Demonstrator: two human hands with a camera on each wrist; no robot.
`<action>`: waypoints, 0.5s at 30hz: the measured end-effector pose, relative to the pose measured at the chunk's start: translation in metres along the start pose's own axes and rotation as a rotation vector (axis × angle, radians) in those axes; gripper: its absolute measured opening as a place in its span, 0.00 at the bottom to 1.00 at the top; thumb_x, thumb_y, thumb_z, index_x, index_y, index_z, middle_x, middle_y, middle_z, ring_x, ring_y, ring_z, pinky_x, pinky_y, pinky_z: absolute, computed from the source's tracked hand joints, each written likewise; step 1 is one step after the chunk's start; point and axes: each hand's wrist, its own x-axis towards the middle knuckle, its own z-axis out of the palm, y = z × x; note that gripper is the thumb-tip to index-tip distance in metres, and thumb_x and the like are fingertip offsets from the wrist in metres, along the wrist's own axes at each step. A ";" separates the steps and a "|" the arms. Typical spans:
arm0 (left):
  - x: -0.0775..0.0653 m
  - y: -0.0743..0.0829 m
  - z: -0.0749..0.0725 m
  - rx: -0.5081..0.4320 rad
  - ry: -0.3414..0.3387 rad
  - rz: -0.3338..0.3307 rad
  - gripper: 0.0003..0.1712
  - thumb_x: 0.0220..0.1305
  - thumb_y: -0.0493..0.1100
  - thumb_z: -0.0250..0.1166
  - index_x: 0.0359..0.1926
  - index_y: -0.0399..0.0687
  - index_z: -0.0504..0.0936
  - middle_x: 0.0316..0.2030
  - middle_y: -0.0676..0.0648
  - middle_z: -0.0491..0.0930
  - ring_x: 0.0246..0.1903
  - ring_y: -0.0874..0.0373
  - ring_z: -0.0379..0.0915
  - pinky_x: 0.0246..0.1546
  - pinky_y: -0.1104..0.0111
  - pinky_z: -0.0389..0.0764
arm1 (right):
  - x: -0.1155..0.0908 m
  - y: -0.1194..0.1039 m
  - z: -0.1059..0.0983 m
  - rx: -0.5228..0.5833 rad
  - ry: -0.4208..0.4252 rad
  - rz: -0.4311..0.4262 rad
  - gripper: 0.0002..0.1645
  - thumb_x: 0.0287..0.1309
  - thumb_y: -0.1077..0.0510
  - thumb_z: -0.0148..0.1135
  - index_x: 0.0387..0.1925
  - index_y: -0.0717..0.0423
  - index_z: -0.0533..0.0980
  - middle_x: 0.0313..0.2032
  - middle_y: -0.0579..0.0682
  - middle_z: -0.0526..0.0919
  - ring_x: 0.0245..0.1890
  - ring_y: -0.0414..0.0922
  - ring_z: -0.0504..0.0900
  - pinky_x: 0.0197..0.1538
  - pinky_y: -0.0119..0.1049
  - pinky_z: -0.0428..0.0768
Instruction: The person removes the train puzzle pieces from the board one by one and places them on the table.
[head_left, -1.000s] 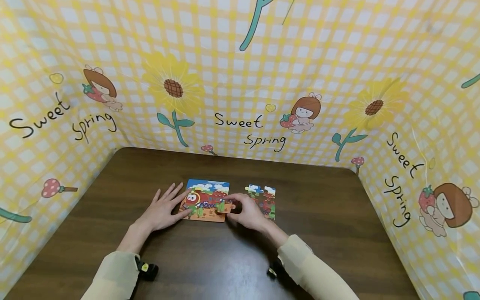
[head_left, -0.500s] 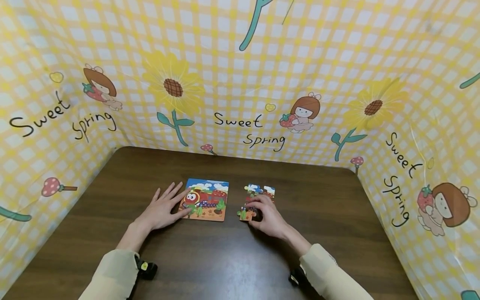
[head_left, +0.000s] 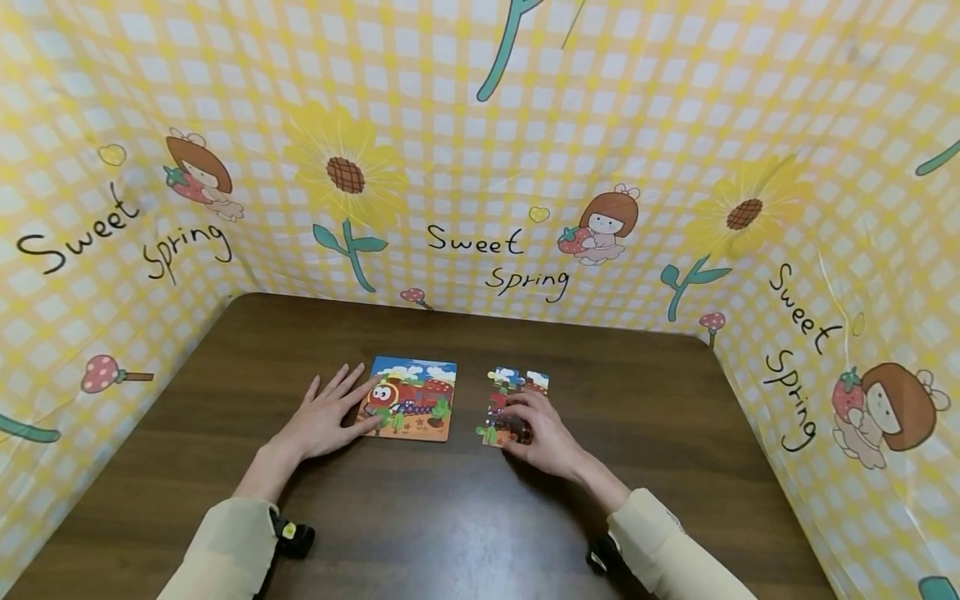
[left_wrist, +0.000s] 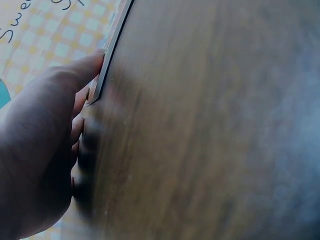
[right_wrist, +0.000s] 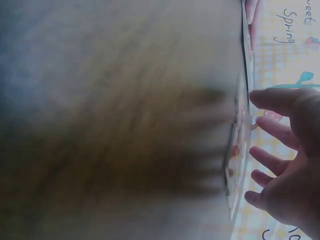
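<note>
A square jigsaw board (head_left: 420,396) with a red cartoon train lies flat on the table in the head view. My left hand (head_left: 318,427) rests at its left side, thumb and forefinger laid over the picture. The left wrist view shows the thumb on the board's edge (left_wrist: 111,60). To the right lie several loose jigsaw pieces, among them a cloud piece (head_left: 507,376) and an orange-and-green piece (head_left: 489,436) nearest me. My right hand (head_left: 553,440) hovers over this group and partly hides it. In the right wrist view its fingers are spread just above the pieces (right_wrist: 234,167).
The dark wooden table (head_left: 420,533) is enclosed at the back and sides by a yellow checked cloth (head_left: 465,183) printed with flowers and girls. A strip of bare wood separates the board from the loose pieces.
My right hand has carried the orange-and-green piece from the board's lower right corner to the loose pieces on the right and let it go there. My left hand has stayed put.
</note>
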 end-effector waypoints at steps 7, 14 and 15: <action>-0.002 -0.002 0.001 -0.022 0.004 -0.014 0.44 0.82 0.68 0.57 0.89 0.59 0.59 0.89 0.38 0.49 0.89 0.32 0.39 0.83 0.27 0.32 | 0.031 0.021 0.010 0.011 0.025 0.062 0.29 0.71 0.47 0.74 0.70 0.46 0.81 0.75 0.53 0.76 0.77 0.56 0.73 0.75 0.61 0.77; -0.002 -0.001 0.003 -0.026 0.018 -0.019 0.49 0.79 0.70 0.60 0.89 0.55 0.57 0.90 0.39 0.49 0.89 0.33 0.39 0.84 0.27 0.33 | 0.060 0.010 0.004 -0.026 0.034 0.103 0.39 0.76 0.42 0.68 0.80 0.50 0.72 0.84 0.59 0.66 0.86 0.63 0.60 0.83 0.73 0.60; -0.001 -0.001 0.003 -0.028 0.022 -0.017 0.50 0.79 0.70 0.61 0.89 0.55 0.57 0.90 0.39 0.49 0.89 0.33 0.39 0.84 0.28 0.33 | 0.063 0.007 0.003 -0.021 0.036 0.111 0.40 0.76 0.42 0.68 0.81 0.50 0.71 0.84 0.60 0.64 0.86 0.64 0.58 0.84 0.74 0.56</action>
